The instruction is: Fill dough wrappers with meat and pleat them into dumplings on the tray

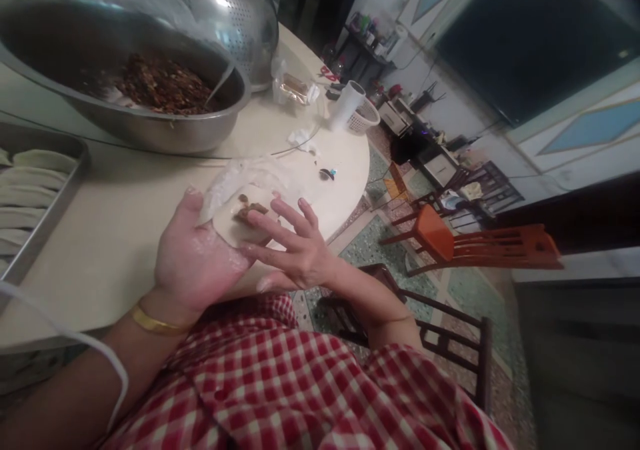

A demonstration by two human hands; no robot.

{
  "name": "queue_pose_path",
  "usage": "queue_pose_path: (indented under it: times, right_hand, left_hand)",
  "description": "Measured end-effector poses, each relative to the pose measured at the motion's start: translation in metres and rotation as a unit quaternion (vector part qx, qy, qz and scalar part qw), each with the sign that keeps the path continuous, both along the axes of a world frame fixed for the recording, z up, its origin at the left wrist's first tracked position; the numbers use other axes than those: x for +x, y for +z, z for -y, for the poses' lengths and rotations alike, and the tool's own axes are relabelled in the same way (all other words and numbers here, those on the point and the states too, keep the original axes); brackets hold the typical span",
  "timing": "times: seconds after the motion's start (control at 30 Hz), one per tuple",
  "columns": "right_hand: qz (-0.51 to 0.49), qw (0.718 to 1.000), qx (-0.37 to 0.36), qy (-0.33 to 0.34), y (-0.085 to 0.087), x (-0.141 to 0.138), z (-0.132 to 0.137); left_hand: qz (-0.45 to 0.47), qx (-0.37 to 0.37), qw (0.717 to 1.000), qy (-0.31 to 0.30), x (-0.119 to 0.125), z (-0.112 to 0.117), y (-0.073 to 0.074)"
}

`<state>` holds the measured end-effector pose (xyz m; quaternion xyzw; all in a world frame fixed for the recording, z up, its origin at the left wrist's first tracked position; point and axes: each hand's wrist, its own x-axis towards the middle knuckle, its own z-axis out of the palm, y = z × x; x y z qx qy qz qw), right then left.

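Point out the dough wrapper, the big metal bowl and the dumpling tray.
Dough wrapper (229, 225): head view, bare dough left of the filling.
Metal bowl (165, 132): head view, outer wall, near side.
Dumpling tray (56, 143): head view, far wall, behind the dumplings (33, 197).

Home dining area: round table (120, 200), wooden chairs (434, 233).
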<state>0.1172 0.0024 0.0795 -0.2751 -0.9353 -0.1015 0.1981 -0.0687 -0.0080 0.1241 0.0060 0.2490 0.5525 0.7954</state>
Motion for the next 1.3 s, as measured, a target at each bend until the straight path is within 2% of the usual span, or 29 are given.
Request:
queue_pose_path:
  times: [0.07, 0.1, 0.17, 0.23, 0.33, 0.43, 0.6, 0.73, 0.83, 0.9, 0.97, 1.03, 1.07, 1.3]
  right_hand:
    - [-0.051, 0.998, 0.026, 0.007, 0.000, 0.011, -0.007]
    - [-0.092, 0.995, 0.044, -0.010, 0.000, 0.020, -0.014]
    - [-0.159, 0.979, 0.062, -0.110, 0.004, 0.042, -0.034]
    - [-0.187, 0.953, 0.032, -0.236, 0.006, 0.066, -0.059]
    - [-0.178, 0.927, -0.046, -0.328, 0.002, 0.091, -0.092]
    - [-0.123, 0.927, -0.101, -0.341, -0.010, 0.096, -0.111]
    - [-0.061, 0.933, -0.143, -0.324, -0.023, 0.088, -0.124]
    - [-0.032, 0.927, -0.175, -0.330, -0.013, 0.087, -0.125]
    - [-0.066, 0.920, -0.141, -0.361, 0.004, 0.082, -0.111]
    - [-0.115, 0.932, -0.098, -0.330, 0.015, 0.072, -0.093]
    - [-0.131, 0.964, -0.077, -0.220, 0.024, 0.057, -0.073]
    - [-0.099, 0.985, -0.067, -0.122, 0.031, 0.039, -0.056]
    - [-0.074, 0.990, -0.073, -0.094, 0.033, 0.030, -0.051]
    - [0.057, 0.990, -0.127, -0.034, 0.053, -0.011, -0.049]
  left_hand:
    - [-0.013, 0.016, 1.000, 0.006, 0.000, 0.000, -0.001]
    - [-0.019, 0.029, 0.999, 0.009, 0.000, 0.000, -0.002]
    - [-0.024, 0.058, 0.998, 0.015, 0.000, 0.000, -0.003]
    - [-0.026, 0.071, 0.997, 0.011, 0.001, -0.001, -0.004]
    - [-0.035, 0.060, 0.998, 0.011, 0.003, -0.004, -0.006]
    - [-0.041, 0.021, 0.999, 0.009, 0.007, -0.007, -0.007]
    - [-0.036, -0.006, 0.999, -0.014, 0.012, -0.009, -0.010]
    - [-0.013, -0.013, 0.999, -0.031, 0.011, -0.010, -0.016]
    - [0.001, -0.003, 0.999, -0.051, 0.009, -0.010, -0.021]
    - [0.013, 0.020, 0.998, -0.064, 0.008, -0.011, -0.025]
    - [0.035, 0.049, 0.995, -0.079, 0.007, -0.011, -0.029]
    - [0.062, 0.079, 0.990, -0.099, 0.007, -0.010, -0.034]
    - [0.074, 0.092, 0.987, -0.108, 0.007, -0.010, -0.037]
    - [0.125, 0.142, 0.969, -0.160, 0.007, -0.008, -0.044]
